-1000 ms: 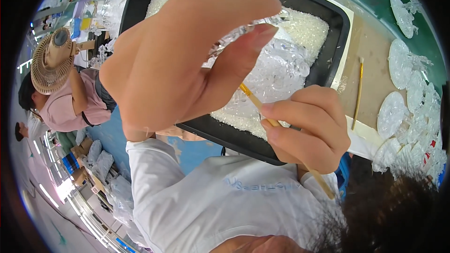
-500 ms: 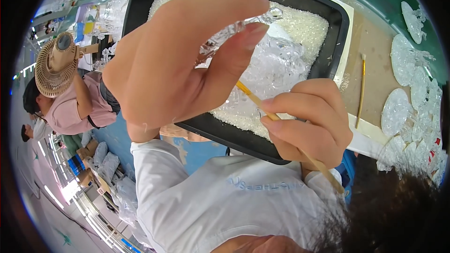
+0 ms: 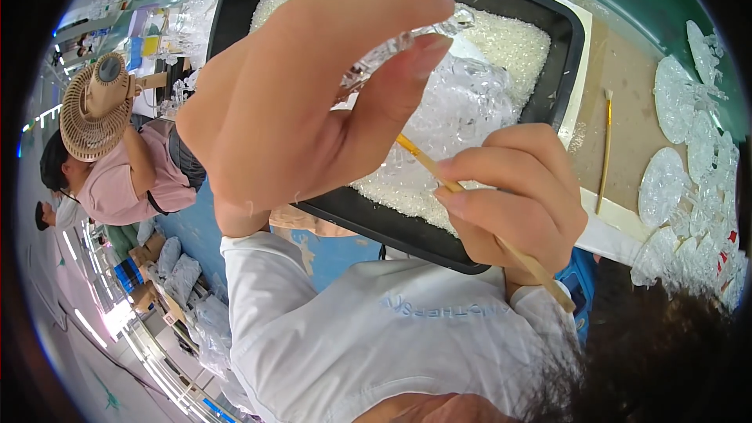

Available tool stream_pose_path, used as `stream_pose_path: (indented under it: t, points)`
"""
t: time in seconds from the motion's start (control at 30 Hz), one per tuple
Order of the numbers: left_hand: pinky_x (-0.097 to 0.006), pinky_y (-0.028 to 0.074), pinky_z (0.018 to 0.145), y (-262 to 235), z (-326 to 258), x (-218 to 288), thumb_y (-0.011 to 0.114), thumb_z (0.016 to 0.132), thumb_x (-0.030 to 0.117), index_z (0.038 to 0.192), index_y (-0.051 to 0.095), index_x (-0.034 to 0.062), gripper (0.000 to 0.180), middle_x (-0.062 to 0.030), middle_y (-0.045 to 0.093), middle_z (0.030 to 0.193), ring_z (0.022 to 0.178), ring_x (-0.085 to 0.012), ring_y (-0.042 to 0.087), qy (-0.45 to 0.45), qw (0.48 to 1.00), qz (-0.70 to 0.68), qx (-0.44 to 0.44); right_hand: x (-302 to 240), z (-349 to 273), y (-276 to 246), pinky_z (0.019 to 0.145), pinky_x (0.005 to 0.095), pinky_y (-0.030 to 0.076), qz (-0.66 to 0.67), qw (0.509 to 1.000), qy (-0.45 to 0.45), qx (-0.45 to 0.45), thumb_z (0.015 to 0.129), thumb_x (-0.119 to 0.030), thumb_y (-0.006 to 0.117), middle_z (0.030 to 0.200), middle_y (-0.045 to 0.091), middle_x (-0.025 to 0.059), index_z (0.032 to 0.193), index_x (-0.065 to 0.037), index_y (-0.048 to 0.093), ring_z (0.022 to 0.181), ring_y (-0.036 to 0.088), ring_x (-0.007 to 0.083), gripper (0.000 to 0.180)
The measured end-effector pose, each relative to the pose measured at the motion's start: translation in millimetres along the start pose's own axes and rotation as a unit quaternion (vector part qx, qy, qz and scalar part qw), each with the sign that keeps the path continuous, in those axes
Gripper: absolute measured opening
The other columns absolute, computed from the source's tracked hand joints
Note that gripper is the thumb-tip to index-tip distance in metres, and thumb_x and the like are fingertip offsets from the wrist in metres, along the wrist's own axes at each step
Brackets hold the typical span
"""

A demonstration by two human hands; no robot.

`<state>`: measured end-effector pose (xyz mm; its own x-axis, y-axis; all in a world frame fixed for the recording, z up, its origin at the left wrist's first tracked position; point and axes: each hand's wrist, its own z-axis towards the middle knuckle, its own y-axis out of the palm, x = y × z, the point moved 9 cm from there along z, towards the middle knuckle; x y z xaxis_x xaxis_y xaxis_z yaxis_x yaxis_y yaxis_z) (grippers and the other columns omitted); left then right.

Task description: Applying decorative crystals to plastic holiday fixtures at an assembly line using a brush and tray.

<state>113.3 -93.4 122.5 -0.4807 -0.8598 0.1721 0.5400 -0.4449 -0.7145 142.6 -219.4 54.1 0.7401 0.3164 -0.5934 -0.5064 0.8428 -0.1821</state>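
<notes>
Left hand [image 3: 305, 102] pinched on clear ornament [image 3: 392, 51], raised above black tray [image 3: 564, 39] of white granules. Right hand [image 3: 513, 196] closed around thin brush [image 3: 427, 164]. Probably light, rigid, brittle, slick; best gripped by edges. No legible labels; coloured packages [image 3: 145, 31] far left on table [image 3: 627, 94].

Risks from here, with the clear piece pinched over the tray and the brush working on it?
1. The left hand pinches the clear plastic ornament only between thumb and finger ends; a push from the thin brush may twist it loose into the white granules.
2. The right hand grips the brush near its middle, so the tip may wander.
3. The left hand hides much of the black tray.
</notes>
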Motion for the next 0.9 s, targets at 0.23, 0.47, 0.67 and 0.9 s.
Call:
stream_pose_path:
  t: [0.23,0.47,0.67,0.9]
  points:
    - [-0.025,0.055,0.063,-0.5,0.2,0.6,0.073,0.078,-0.011,0.104,0.059,-0.0160,0.029,-0.0214,0.069,0.088,0.068,-0.0185,0.067,0.002,1.000,0.006,0.017,2.0,-1.9,2.4,0.051,0.0303,0.048,0.013,1.000,-0.007,0.013,0.053,-0.009,0.073,0.086,0.068,0.0126,0.082,-0.002,0.067,0.069,0.059,0.0259,0.030]
    - [-0.026,0.056,0.064,1.0,-2.0,-3.1,0.072,0.079,-0.012,0.104,0.058,-0.0159,0.029,-0.0208,0.069,0.088,0.068,-0.0180,0.067,-0.019,1.000,0.005,0.011,-0.7,-2.9,0.9,0.052,0.0299,0.048,0.029,0.999,-0.028,0.002,0.054,-0.008,0.072,0.086,0.068,0.0126,0.085,-0.002,0.067,0.069,0.059,0.0257,0.032]
    - [-0.026,0.056,0.065,0.3,-4.1,-6.0,0.072,0.079,-0.011,0.104,0.058,-0.0153,0.029,-0.0198,0.069,0.087,0.069,-0.0180,0.067,-0.040,0.999,0.008,-0.013,-1.0,-2.2,-2.0,0.051,0.0302,0.048,0.021,1.000,-0.016,0.005,0.055,-0.007,0.073,0.086,0.068,0.0122,0.085,-0.001,0.067,0.068,0.059,0.0257,0.030]
    - [-0.026,0.056,0.063,-1.1,-1.5,-4.0,0.073,0.079,-0.010,0.103,0.059,-0.0146,0.028,-0.0177,0.069,0.084,0.068,-0.0180,0.067,-0.029,0.999,0.015,-0.001,4.5,-16.7,-18.4,0.054,0.0284,0.052,0.082,0.988,0.079,0.104,0.069,0.009,0.074,0.088,0.067,0.0191,0.089,-0.002,0.063,0.065,0.064,0.0238,0.024]
